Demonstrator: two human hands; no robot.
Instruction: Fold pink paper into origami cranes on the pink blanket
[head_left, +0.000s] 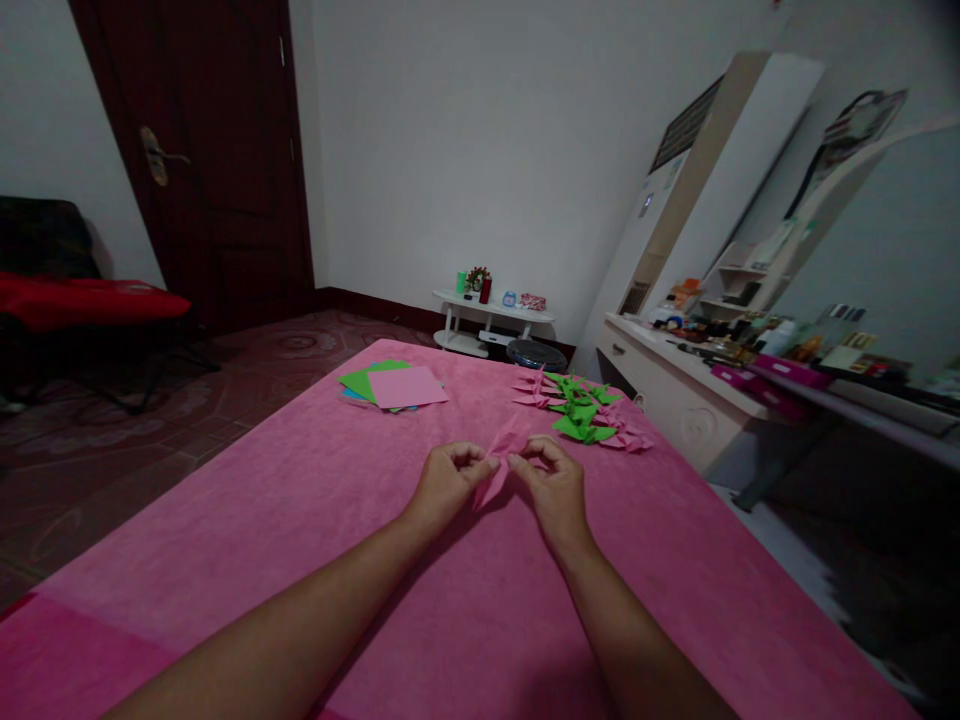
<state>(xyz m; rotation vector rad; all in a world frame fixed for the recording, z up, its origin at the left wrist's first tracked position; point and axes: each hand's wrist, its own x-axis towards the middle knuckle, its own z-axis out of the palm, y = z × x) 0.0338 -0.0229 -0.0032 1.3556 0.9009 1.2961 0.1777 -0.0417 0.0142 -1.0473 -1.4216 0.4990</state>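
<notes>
You are holding the folded pink paper [511, 437] out in front of you, over the pink cloth [360, 560], your left grip [446, 482] and right grip [553, 487] both pinching it near its middle. It is probably behaving as something very light, thin and easily creased, so you are best relying on gentle pinches along its thicker folds; pulling at the pointed ends is likely risking a tear. Your 2 grips are hiding much of the folding, pink is blending into pink, and you cannot tell whether the lower tip is touching the cloth. Beyond your right grip, the green folded pieces [586, 432] and pink folded pieces [536, 390] are overlapping too closely for counting.
</notes>
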